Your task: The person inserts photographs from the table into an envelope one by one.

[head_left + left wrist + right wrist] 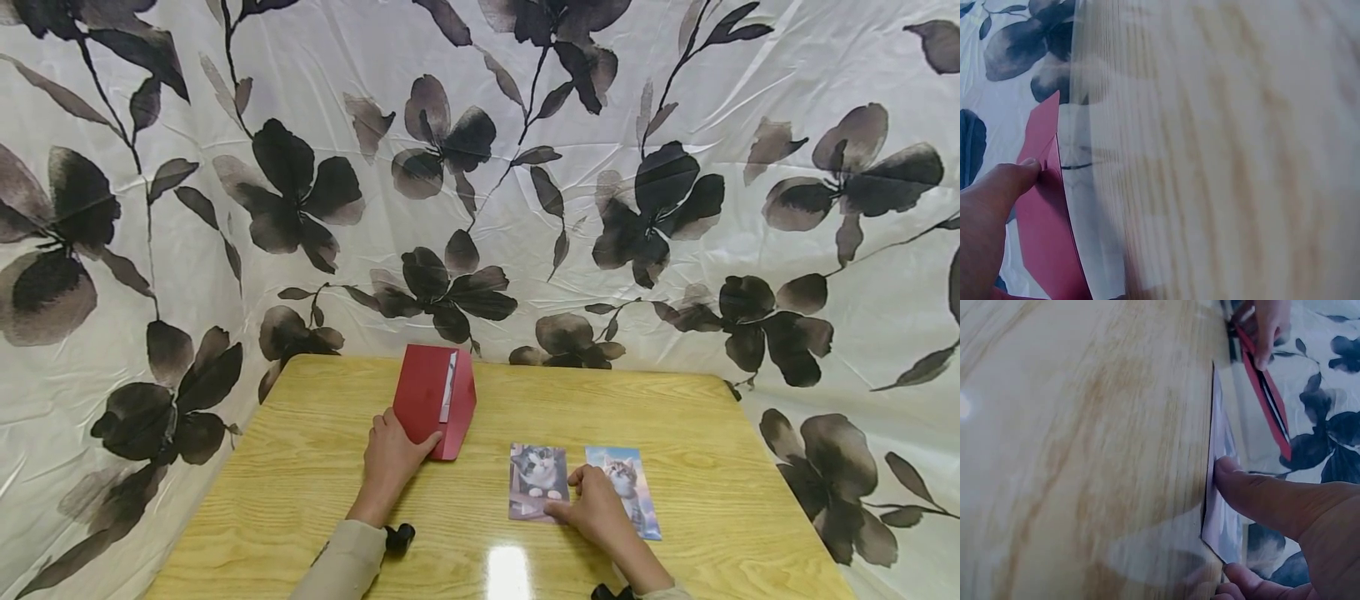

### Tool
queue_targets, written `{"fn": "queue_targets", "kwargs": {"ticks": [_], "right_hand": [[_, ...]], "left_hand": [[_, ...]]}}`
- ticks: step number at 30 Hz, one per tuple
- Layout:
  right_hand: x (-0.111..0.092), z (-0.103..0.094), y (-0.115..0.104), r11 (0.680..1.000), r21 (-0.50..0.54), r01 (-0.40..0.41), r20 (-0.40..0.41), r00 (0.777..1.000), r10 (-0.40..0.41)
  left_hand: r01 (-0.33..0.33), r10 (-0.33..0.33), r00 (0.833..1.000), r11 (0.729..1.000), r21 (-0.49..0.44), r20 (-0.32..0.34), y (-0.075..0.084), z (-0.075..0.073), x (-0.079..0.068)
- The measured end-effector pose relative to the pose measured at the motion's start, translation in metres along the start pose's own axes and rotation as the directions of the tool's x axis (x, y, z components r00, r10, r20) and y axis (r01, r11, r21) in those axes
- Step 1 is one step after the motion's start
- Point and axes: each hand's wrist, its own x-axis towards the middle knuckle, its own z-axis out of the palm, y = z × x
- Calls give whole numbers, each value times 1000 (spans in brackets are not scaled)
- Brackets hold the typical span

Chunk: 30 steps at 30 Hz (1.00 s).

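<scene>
A red envelope (420,390) with its flap folded out is gripped at its near end by my left hand (392,457). White paper or card (448,388) shows in the envelope's opening. In the left wrist view, the thumb (1021,176) lies over the flap side. My right hand (598,507) pinches the right edge of a photo card with a grey-and-white cat (534,473). The right wrist view has the thumb (1254,490) on the card's face and fingertips at its lower edge. Beside it lies a second card, a tabby kitten on blue sky (624,473), partly covered by the right hand.
The light wooden table (315,467) has its far edge against a white cloth with dark flowers (555,225). Black wrist-worn devices (401,537) sit at both wrists. A bright light reflection (508,571) shows on the near tabletop.
</scene>
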Motion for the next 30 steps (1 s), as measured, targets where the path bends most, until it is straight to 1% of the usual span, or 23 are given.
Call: {"fn": "queue_targets", "kwargs": {"ticks": [14,22,24,30], "right_hand": [[-2,1,-5,999,-42,14,16,1000,-14],[-5,0,-10,999,-46,-5,50,999,7],[-5,-1,-11,999,-37,-2,58,998,4],[-5,0,-11,999,-19,41,48,998,-40]], "left_hand": [[-2,2,1000,1000,13,-3,-1,-1,1],[-2,2,1000,1000,-1,-7,-2,2,1],[-2,2,1000,1000,-2,-8,-3,2,1],[-9,9,1000,1000,2,-11,-4,2,2]]}}
